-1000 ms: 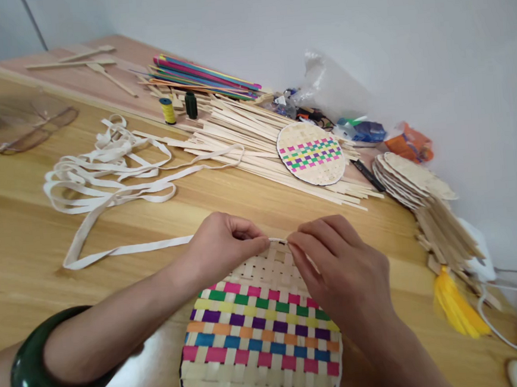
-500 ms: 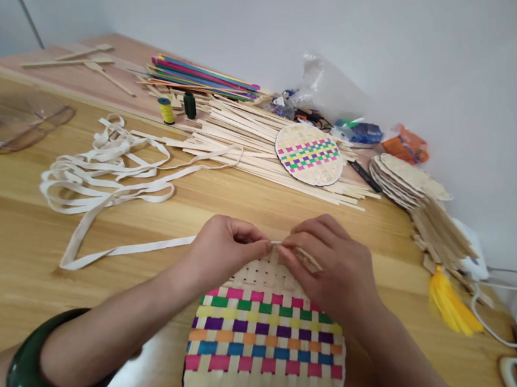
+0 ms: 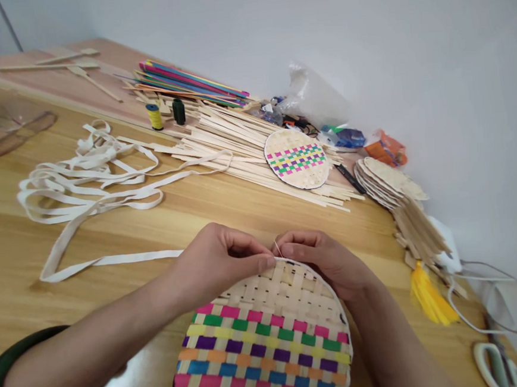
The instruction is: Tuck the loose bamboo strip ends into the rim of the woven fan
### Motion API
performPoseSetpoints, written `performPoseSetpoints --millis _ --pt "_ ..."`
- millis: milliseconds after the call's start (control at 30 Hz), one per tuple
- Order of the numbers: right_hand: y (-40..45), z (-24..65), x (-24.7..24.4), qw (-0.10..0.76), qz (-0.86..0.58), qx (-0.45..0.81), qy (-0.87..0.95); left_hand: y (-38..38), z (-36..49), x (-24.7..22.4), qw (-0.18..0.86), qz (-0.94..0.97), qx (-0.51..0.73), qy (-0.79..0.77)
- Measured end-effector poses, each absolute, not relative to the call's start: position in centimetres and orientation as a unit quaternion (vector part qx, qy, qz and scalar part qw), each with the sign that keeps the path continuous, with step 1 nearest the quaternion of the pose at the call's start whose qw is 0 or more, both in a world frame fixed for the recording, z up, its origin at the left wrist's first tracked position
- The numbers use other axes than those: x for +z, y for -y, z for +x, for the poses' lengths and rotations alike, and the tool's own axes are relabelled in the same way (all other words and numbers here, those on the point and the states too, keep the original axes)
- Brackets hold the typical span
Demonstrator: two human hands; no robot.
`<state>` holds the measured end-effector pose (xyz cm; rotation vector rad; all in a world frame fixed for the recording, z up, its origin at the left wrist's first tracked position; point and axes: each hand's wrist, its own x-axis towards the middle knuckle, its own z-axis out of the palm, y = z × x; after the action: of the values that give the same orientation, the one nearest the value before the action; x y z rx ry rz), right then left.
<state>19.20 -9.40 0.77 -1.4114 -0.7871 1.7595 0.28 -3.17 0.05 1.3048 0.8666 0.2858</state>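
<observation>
A round woven panel [image 3: 261,342] with pink, green, yellow, purple, orange and blue strips stands tilted at the bottom centre. White tape lines its top and right rim. My left hand [image 3: 228,258] pinches the tape at the panel's top edge. From there the white tape [image 3: 138,257] runs left to a loose heap. My right hand [image 3: 317,251] is just right of it, behind the top rim, fingers curled and pressed together. A thin needle or thread shows upright between the hands; whether the right fingers grip it is unclear.
Pale strips [image 3: 219,143], coloured strips [image 3: 191,85], a yellow spool [image 3: 154,117] and a dark green spool [image 3: 178,111] lie behind. A smaller woven disc [image 3: 297,159] rests on the strips. At right are stacked fans [image 3: 387,180], a yellow tassel [image 3: 432,296] and scissors [image 3: 490,366].
My right hand has moved from the panel's front to behind its top rim, uncovering the taped right edge. A thin needle or thread now shows. The view has shifted slightly.
</observation>
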Motion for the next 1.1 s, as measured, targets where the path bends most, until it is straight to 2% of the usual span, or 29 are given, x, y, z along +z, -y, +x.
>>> performPoseSetpoints --millis 167,367,567,700,833,933,1100 --pt "9.4 19.2 0.0 0.381 -0.489 0.749 0.236 3.3 0.2 0.1 0.701 0.601 0.131 -0.361" --pt "9.3 18.9 -0.4 0.407 -0.45 0.749 0.266 3.4 0.3 -0.1 0.717 0.586 0.151 -0.346" --pt "8.4 18.9 -1.1 0.513 -0.491 0.661 0.242 3.2 0.3 -0.6 0.74 0.558 0.163 -0.338" --pt "8.3 18.6 -0.8 0.564 -0.451 0.66 0.208 2.9 0.3 -0.8 0.749 0.544 0.164 -0.342" --pt "8.4 18.4 -0.5 0.561 -0.434 0.683 0.174 2.8 0.4 -0.7 0.753 0.534 0.169 -0.345" --pt "8.3 18.6 -0.8 0.544 -0.454 0.667 0.232 2.8 0.5 -0.8 0.746 0.535 0.184 -0.352" --pt "8.1 18.8 -2.4 0.425 -0.63 0.484 0.434 2.7 0.6 -0.8 0.746 0.522 0.188 -0.369"
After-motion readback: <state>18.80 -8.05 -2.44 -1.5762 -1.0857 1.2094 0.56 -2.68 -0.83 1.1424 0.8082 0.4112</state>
